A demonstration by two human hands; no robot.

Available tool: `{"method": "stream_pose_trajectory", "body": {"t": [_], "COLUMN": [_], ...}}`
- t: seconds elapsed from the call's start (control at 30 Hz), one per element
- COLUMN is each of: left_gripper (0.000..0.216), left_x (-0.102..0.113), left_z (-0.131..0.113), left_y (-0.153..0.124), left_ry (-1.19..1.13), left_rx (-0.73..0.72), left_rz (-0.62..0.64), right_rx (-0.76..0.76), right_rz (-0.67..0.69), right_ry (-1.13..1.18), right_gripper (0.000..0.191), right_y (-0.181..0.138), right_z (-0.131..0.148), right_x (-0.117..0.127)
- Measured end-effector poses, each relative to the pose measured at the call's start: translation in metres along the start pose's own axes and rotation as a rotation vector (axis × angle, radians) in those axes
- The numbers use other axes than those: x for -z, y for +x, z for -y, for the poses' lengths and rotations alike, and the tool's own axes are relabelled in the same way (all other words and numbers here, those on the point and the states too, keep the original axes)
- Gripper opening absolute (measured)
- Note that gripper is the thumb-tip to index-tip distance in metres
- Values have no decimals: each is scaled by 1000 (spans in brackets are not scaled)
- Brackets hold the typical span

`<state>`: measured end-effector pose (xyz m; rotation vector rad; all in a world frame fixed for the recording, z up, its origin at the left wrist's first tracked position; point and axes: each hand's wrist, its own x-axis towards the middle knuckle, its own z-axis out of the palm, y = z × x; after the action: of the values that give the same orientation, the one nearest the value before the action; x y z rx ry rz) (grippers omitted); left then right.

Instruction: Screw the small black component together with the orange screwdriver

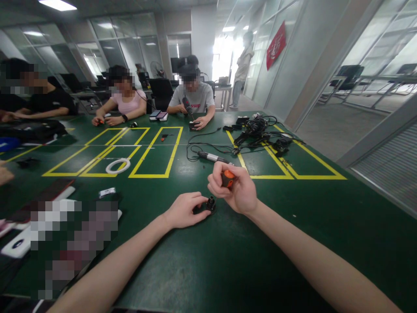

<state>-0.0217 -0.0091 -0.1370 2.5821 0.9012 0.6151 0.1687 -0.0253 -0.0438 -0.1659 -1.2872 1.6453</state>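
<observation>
My left hand (189, 211) rests on the green table with thumb and fingers closed around a small black part (211, 203). The part has a wider base on the tabletop and a short hollow tube pointing up. Just right of it and a little higher, my right hand (236, 187) is wrapped around a screwdriver (228, 177) by its black and orange handle. The handle's end faces me, and the shaft is hidden behind my fingers. A grey and black pen-shaped electric tool (213, 157) with a cable lies just beyond my right hand.
A white tape roll (117, 165) lies among yellow tape outlines (149, 176). Tangled black cables (257, 128) are heaped at the back right. Phones and flat items (19, 243) lie at left. Across the table, a person (192, 98) in grey holds a power drill (187, 105); others sit left.
</observation>
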Motion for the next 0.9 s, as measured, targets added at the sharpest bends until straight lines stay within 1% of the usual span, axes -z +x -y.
{"method": "stream_pose_trajectory", "body": {"t": [0.1,0.2,0.3,0.4,0.47,0.53,0.67,0.73,0.8,0.9], "left_gripper": [21,20,19,19,19,20,23,23,24,24], "left_x": [0,0,0,1,2,2,1,1,1,1], "left_z": [0,0,-1,-2,-2,-1,-1,-1,-1,0], "left_y": [0,0,0,0,0,0,0,0,0,-1], "left_ry": [-5,-13,-11,2,5,-1,-13,-13,-13,-9], "left_rx": [3,6,7,10,14,15,16,20,22,28], "left_rz": [6,-1,-3,-1,4,12,14,20,30,28], "right_rx": [8,35,70,38,12,7,14,21,27,4], "right_rz": [12,-8,-34,-54,-56,-51,-39,-41,-50,-56], "right_ry": [4,-4,-44,-65,-52,-30,11,14,-11,-44], "right_gripper": [24,21,29,40,42,39,25,23,26,38], "right_y": [-2,-1,2,4,3,1,-2,-1,1,2], "right_z": [0,0,1,1,1,0,0,1,1,1], "right_x": [-1,-2,-3,-4,-4,-4,-5,-6,-6,-6]}}
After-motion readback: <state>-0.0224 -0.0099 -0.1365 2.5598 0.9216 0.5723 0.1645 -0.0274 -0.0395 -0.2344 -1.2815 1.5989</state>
